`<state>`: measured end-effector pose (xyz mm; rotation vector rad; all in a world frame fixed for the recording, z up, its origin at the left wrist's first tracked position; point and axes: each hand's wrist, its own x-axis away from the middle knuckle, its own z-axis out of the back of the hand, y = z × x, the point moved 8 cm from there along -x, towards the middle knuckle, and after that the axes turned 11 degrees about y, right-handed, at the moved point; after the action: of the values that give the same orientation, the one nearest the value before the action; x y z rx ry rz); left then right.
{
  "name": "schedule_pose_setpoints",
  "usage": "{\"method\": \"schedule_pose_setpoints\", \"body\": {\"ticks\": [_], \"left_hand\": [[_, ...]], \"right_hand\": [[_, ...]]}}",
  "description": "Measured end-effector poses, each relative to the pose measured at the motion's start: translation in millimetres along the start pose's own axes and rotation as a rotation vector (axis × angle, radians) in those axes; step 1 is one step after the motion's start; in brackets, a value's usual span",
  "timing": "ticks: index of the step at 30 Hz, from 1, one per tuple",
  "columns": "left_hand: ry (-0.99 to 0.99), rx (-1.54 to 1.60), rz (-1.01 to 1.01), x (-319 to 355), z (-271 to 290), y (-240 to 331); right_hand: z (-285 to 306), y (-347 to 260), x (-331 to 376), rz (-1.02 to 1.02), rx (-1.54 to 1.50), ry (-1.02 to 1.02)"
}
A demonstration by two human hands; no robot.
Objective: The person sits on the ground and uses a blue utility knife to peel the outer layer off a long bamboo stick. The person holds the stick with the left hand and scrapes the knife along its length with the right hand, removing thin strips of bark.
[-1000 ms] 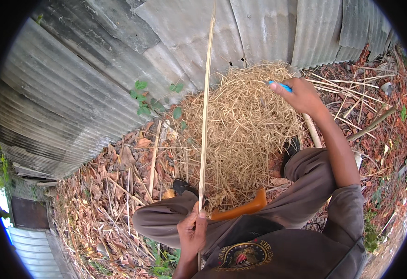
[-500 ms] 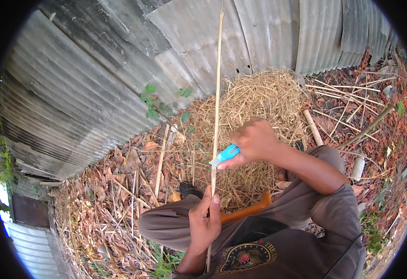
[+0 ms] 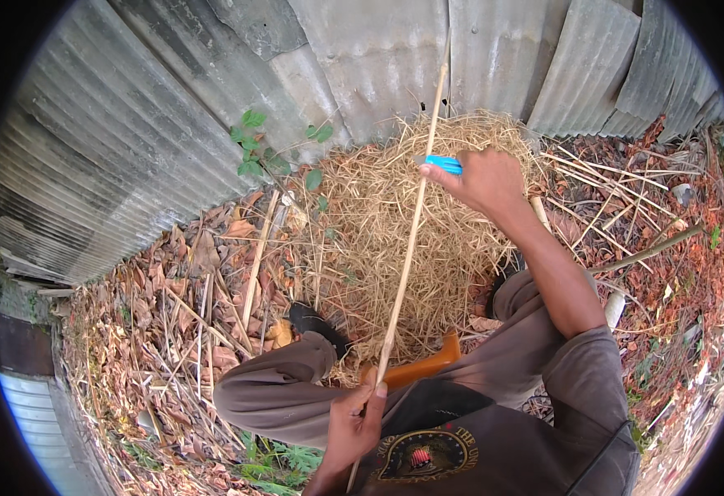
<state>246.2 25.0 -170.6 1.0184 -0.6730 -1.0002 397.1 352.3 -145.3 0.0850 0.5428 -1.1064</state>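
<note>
A long, thin, pale stick (image 3: 407, 269) runs upward from my lap toward the metal sheets. Its lower part is gripped by my left hand (image 3: 357, 420), fingers wrapped round it and thumb on top. Farther up, my right hand (image 3: 492, 182) is closed on a light-blue utility knife (image 3: 444, 164), with the blade end against the stick and my thumb alongside. Behind the stick spreads a heap of dry, straw-like shavings (image 3: 461, 227). An orange curved piece (image 3: 428, 368) lies between my legs.
Corrugated metal sheets (image 3: 362, 74) form a wall ahead. A green-leaved plant (image 3: 250, 149) grows at its foot. Dry leaves (image 3: 155, 347) and sticks cover the ground at left. Several cut sticks (image 3: 618, 178) and a thicker branch (image 3: 655, 246) lie at right.
My right hand has slid the knife up along the stick, away from my left hand. The stick now leans more to the right. My left hand keeps its hold.
</note>
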Motion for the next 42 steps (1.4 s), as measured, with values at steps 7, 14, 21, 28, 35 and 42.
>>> {"method": "schedule_pose_setpoints", "body": {"ticks": [7, 14, 21, 28, 35, 42], "left_hand": [[-0.034, 0.109, 0.171, -11, -2, -27], [-0.024, 0.316, 0.218, -20, -5, -20], [-0.019, 0.343, 0.271, -24, -7, -10], [0.020, -0.017, -0.131, -16, -3, 9], [0.020, -0.209, -0.163, -17, 5, 18], [-0.058, -0.174, -0.161, 15, 5, 24]], "right_hand": [[-2, -81, 60, 0.246, -0.157, -0.212], [24, -104, 80, 0.380, -0.287, -0.060], [18, -88, 78, 0.344, -0.213, -0.095], [8, -6, 25, -0.030, -0.072, -0.034], [23, -73, 74, 0.289, -0.210, -0.072], [9, 17, 22, -0.025, -0.089, 0.023]]}}
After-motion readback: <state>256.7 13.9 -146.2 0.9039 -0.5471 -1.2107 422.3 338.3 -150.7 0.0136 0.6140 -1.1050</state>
